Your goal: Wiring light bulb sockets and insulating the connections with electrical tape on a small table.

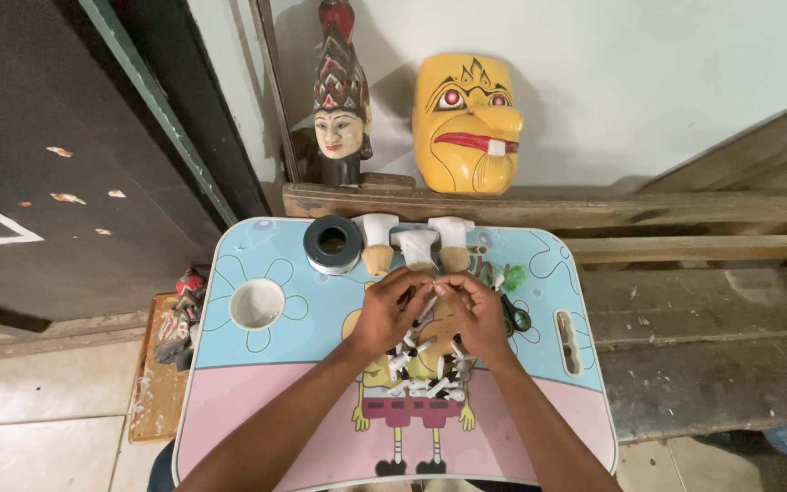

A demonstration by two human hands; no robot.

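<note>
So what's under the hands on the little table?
Under the left hand and right hand lies a pile of small white pieces on the cartoon table. Black scissors peek out beside them. The pile's middle is covered.

Two masks (466,123); three white-topped figures (416,248); one tape roll (332,243); two hands (430,310)

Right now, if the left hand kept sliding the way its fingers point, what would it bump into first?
The left hand points toward the right hand, and their fingertips already look to be meeting over the small white pieces, so it would probably bump that hand first.
</note>
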